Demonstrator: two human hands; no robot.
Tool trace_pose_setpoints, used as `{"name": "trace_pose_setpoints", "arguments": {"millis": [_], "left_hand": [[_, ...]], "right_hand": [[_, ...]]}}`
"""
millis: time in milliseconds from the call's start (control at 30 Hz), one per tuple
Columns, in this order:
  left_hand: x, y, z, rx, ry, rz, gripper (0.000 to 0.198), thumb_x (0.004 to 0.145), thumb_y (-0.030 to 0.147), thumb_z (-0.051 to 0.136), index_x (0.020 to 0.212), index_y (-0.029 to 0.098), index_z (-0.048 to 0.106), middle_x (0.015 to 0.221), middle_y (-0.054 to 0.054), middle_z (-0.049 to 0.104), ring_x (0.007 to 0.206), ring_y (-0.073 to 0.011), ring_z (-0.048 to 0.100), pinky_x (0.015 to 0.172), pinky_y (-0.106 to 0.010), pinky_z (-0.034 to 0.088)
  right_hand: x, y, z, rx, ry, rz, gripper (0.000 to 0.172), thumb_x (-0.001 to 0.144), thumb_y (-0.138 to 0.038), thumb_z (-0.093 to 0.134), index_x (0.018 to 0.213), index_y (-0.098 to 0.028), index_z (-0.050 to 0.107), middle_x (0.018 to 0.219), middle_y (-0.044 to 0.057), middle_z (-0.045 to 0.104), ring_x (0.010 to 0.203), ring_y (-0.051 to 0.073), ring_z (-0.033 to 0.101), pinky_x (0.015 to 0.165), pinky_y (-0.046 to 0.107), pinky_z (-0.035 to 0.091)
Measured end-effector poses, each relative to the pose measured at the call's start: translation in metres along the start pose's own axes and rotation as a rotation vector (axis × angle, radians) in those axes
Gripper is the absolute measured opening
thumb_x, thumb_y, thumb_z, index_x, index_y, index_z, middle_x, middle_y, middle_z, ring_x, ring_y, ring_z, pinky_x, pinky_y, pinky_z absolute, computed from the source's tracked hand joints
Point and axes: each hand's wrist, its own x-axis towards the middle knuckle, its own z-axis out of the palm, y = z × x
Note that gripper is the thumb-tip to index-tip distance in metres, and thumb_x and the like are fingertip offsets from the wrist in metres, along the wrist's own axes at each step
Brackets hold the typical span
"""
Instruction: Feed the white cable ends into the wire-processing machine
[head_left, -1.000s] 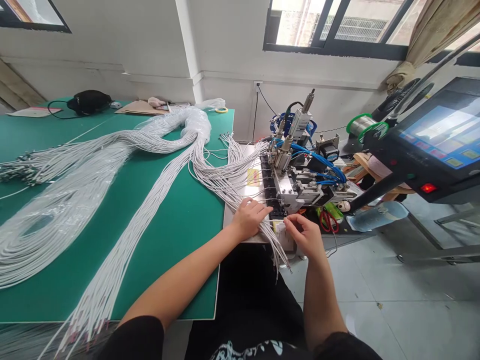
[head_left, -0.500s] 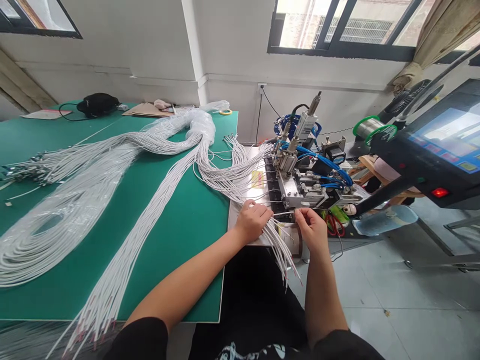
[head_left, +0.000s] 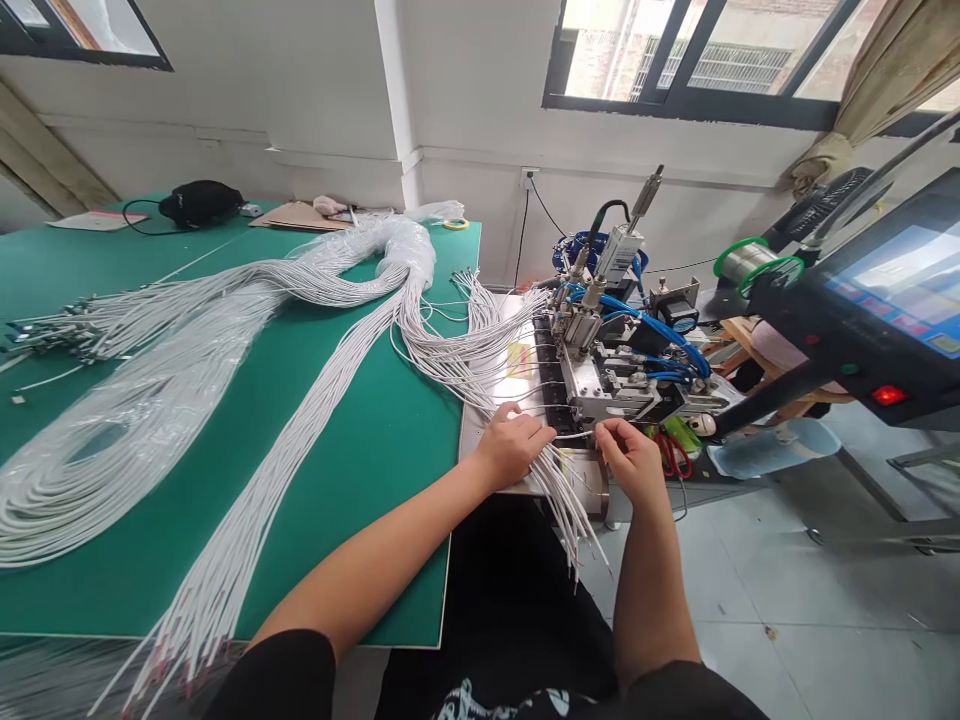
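Observation:
My left hand is closed over a bundle of thin white cables, whose stripped, reddish ends hang past the front of the metal plate. Between my two hands runs one white cable, stretched level in front of the machine. The fingertips of my right hand pinch its end. Just behind lies the machine's black slotted strip, with several cables lying across toward it. Above that stand the machine's metal cylinders and clamps.
Long cable bundles, partly in clear plastic wrap, lie across the green table. To the right are red-handled scissors, a clear plastic bin, a solder wire spool and a screen on an arm.
The view has shifted slightly. Both hands keep nearly the same places, and the single cable between them stays held near the machine's front.

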Motion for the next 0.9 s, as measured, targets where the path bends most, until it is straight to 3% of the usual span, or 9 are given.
{"name": "trace_pose_setpoints", "arguments": {"millis": [167, 367, 733, 900], "left_hand": [[0.001, 0.001, 0.004, -0.014, -0.011, -0.01, 0.043, 0.081, 0.003, 0.041, 0.114, 0.024, 0.059, 0.089, -0.003, 0.064, 0.083, -0.016, 0.057, 0.092, -0.038, 0.029], [0.002, 0.002, 0.006, -0.064, -0.072, -0.047, 0.046, 0.079, 0.003, 0.046, 0.116, 0.027, 0.059, 0.105, -0.003, 0.064, 0.093, -0.0173, 0.057, 0.094, -0.04, 0.027], [0.005, 0.004, 0.006, -0.106, -0.15, -0.109, 0.045, 0.075, 0.007, 0.051, 0.115, 0.026, 0.06, 0.104, -0.004, 0.062, 0.096, -0.0208, 0.053, 0.096, -0.043, 0.028], [0.007, 0.005, 0.006, -0.097, -0.162, -0.141, 0.05, 0.07, 0.006, 0.052, 0.114, 0.027, 0.061, 0.096, -0.005, 0.059, 0.091, -0.0208, 0.052, 0.091, -0.04, 0.031]], "right_hand": [[0.005, 0.013, -0.005, -0.114, -0.03, -0.01, 0.033, 0.085, -0.047, 0.051, 0.076, -0.017, 0.059, 0.064, 0.001, 0.057, 0.06, 0.014, 0.048, 0.059, 0.025, 0.036], [0.012, 0.028, -0.002, -0.093, -0.046, 0.009, 0.032, 0.083, -0.046, 0.052, 0.072, -0.016, 0.056, 0.063, 0.0, 0.052, 0.06, 0.013, 0.045, 0.059, 0.024, 0.033], [0.017, 0.046, 0.01, 0.301, -0.061, 0.144, 0.03, 0.075, -0.043, 0.06, 0.064, -0.017, 0.048, 0.061, -0.003, 0.039, 0.059, 0.01, 0.034, 0.055, 0.023, 0.027], [0.018, 0.042, 0.017, 0.533, -0.035, 0.369, 0.029, 0.062, -0.042, 0.062, 0.059, -0.019, 0.045, 0.053, -0.005, 0.036, 0.05, 0.008, 0.03, 0.048, 0.023, 0.023]]}}
